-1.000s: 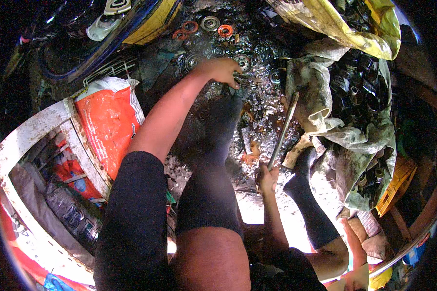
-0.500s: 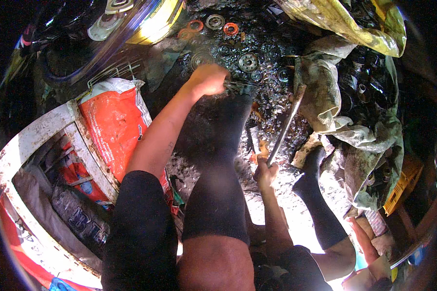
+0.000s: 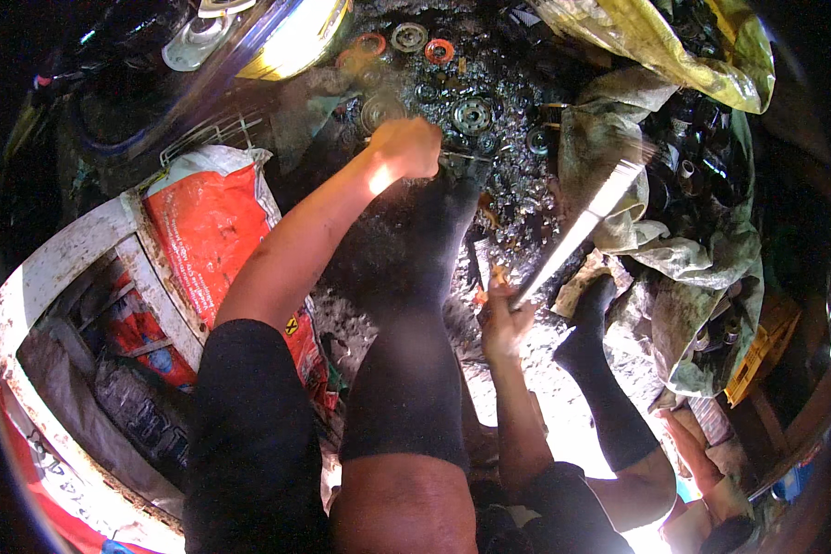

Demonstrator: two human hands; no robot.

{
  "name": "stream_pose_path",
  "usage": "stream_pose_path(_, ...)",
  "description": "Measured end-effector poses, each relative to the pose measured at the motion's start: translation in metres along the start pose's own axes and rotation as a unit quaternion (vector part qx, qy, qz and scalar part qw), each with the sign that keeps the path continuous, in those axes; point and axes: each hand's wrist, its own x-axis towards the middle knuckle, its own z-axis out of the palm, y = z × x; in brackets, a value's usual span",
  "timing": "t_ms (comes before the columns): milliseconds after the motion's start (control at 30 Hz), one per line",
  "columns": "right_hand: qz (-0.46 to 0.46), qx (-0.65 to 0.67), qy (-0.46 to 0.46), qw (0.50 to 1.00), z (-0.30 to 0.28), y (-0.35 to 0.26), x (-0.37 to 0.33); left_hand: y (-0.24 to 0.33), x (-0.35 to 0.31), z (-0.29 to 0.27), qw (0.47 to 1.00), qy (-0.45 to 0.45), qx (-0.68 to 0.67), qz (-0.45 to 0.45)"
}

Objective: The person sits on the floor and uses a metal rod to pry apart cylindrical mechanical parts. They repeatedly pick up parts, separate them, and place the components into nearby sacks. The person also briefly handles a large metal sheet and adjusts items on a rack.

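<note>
My left hand (image 3: 406, 148) is a closed fist above the dark, littered ground. A thin metal rod (image 3: 466, 157) sticks out to the right of that fist; its far end sits near the toe of my black sock, and what it touches I cannot make out. Lower and to the right, my right hand (image 3: 508, 328) wraps round the lower end of a long metal bar (image 3: 593, 214). The bar slants up to the right, its upper end smeared by motion. Several metal discs (image 3: 472, 115) and an orange ring (image 3: 439, 51) lie beyond my left hand.
At left stand a rusty white frame (image 3: 74, 235) and a red sack (image 3: 208, 222). A dirty fabric sack (image 3: 609, 175) with dark cans lies at right, near a yellow crate (image 3: 762, 355). Another person's arm (image 3: 692, 452) shows at lower right. A yellow container (image 3: 295, 46) stands at the back.
The bar's upper end has swung to the right, and my right hand has turned with it. My left fist has shifted slightly to the right, its forearm tilting more.
</note>
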Motion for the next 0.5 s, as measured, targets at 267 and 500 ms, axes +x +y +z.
stream_pose_path(267,-0.028,-0.102,-0.044,0.993,0.008,0.032,0.016,0.002,0.007,-0.012,0.999,-0.048,0.01,0.004)
stream_pose_path(500,-0.032,0.153,0.014,0.988,0.016,-0.029,0.004,-0.002,-0.001,-0.016,0.998,-0.061,0.032,0.005)
